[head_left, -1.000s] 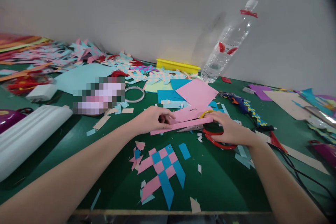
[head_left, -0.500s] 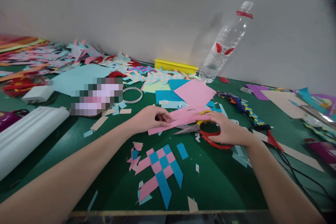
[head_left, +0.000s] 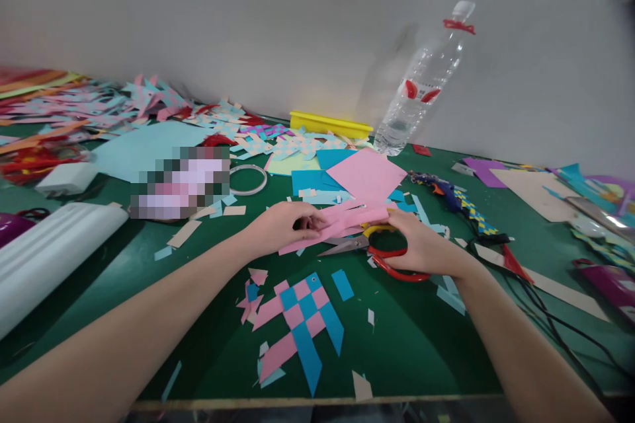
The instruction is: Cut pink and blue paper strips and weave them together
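Note:
Between my two hands lie pink paper strips [head_left: 342,225], partly cut apart. My left hand [head_left: 282,226] pinches them at their left part. The fingers of my right hand [head_left: 419,241] grip the right end of a strip, while scissors [head_left: 391,264] with red and yellow handles hang in the same hand. Their blades point left, under the paper, slightly apart. Closer to me lies a woven pink and blue paper fish [head_left: 302,310] with pointed strip ends. Next to it are a small blue paper piece [head_left: 342,285] and pink scraps [head_left: 253,297].
A tilted plastic bottle [head_left: 421,89] leans on the wall behind pink and blue sheets [head_left: 366,173]. A tape ring [head_left: 248,180], a blurred-out phone-like object [head_left: 181,185] and a long white object [head_left: 54,258] lie left. Black cables [head_left: 546,310] run at right.
My right hand has shifted slightly left with the scissors and the strip end. The strip's right end is raised and spread from the others. My left hand keeps its hold.

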Action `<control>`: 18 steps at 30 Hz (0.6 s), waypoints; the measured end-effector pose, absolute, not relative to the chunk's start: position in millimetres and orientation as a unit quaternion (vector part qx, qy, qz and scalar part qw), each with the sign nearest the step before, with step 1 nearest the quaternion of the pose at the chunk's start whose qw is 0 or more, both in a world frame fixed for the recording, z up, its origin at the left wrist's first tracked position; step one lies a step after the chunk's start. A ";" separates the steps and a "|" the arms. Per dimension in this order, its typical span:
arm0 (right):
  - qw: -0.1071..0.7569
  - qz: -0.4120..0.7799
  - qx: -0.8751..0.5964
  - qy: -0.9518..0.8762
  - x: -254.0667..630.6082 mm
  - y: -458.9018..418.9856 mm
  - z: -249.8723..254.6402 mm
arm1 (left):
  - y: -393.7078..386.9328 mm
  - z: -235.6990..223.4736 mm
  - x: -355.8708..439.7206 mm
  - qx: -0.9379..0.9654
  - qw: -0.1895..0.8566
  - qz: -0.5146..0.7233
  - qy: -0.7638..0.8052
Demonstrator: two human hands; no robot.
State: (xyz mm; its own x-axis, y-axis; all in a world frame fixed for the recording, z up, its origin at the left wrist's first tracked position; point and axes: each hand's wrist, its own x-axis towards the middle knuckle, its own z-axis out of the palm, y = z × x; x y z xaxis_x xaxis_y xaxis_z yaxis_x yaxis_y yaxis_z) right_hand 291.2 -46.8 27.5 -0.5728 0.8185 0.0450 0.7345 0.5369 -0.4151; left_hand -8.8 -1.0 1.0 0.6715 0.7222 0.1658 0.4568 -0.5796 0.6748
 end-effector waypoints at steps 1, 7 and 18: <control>0.105 0.185 -0.456 -0.864 292.2 -46.6 27.2 | -1.0 0.2 -8.9 0.871 0.290 0.212 0.336; 0.088 0.192 -0.466 -0.859 299.2 -43.7 24.5 | -3.2 -1.2 -7.8 0.914 0.214 0.170 0.301; 0.103 0.209 -0.422 -0.876 288.8 -39.6 27.8 | -6.9 -7.2 1.4 0.954 0.058 0.149 0.255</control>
State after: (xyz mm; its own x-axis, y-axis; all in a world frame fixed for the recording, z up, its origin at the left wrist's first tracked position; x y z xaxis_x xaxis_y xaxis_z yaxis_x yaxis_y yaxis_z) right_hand 288.8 -39.6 27.8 -0.6226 0.7826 0.0044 0.6966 0.5567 -0.4526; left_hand 1.4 -6.9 -7.2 0.8259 0.5032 0.2543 0.4686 -0.8635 0.1866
